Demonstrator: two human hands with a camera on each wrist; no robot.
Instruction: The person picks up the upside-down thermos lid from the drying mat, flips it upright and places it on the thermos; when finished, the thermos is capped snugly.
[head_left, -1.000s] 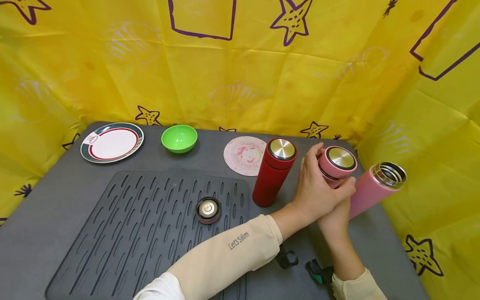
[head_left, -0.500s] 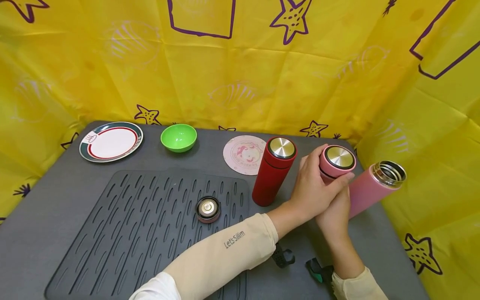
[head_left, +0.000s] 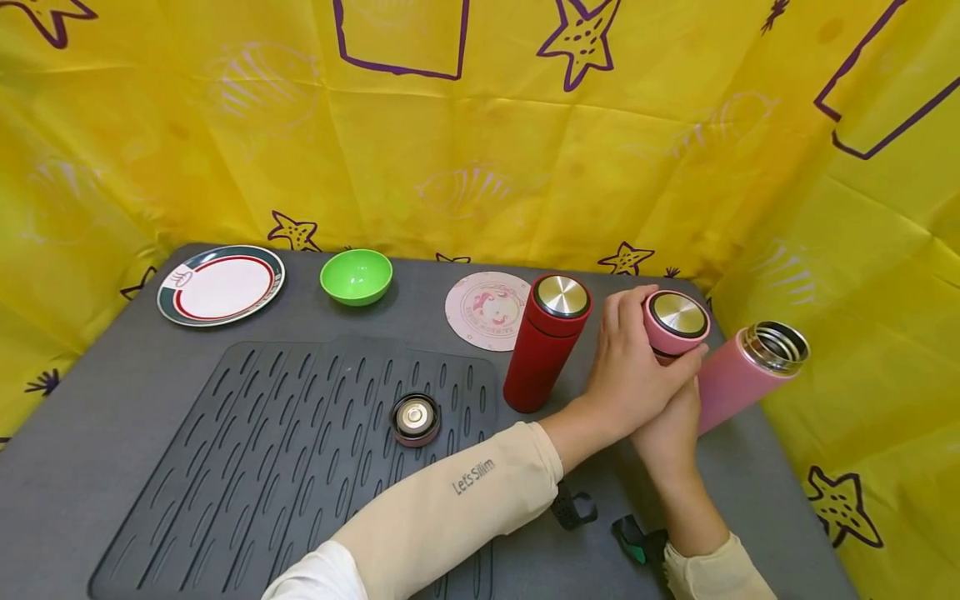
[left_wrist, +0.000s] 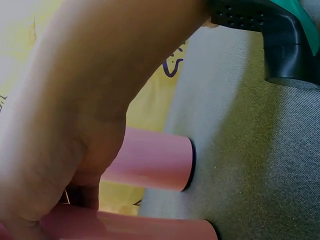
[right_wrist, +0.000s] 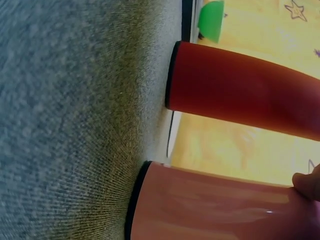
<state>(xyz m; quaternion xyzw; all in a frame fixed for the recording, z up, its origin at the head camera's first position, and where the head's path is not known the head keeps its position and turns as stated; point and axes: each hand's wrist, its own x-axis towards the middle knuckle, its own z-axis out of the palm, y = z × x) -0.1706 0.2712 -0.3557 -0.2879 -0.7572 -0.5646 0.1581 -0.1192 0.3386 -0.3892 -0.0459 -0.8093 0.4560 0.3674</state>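
A pink thermos with a silver-topped lid (head_left: pixel 677 317) stands at the right of the table, gripped by both hands. My left hand (head_left: pixel 633 375) curls round it at the lid, thumb across the front. Below and partly behind it, my right hand (head_left: pixel 670 429) holds the body, most of which the hands hide in the head view. The right wrist view shows the thermos's smooth lower body (right_wrist: pixel 210 205) with a fingertip on it. Just right of the hands stands a second, lidless pink thermos (head_left: pixel 738 383), its steel mouth showing. A red thermos (head_left: pixel 542 358), lid on, stands left of the hands.
A loose lid (head_left: pixel 416 419) lies underside up on the grey drying mat (head_left: pixel 300 450). Behind are a plate (head_left: pixel 225 286), a green bowl (head_left: pixel 356 277) and a round pink mat (head_left: pixel 486 310). Black straps (head_left: pixel 573 508) show near the wrists. Yellow cloth (head_left: pixel 480 125) encloses the table.
My left hand's fingers have shifted slightly round the lid, and the sleeve has moved a little. The lid looks slightly lower on the thermos than a second ago. Other objects keep their places.
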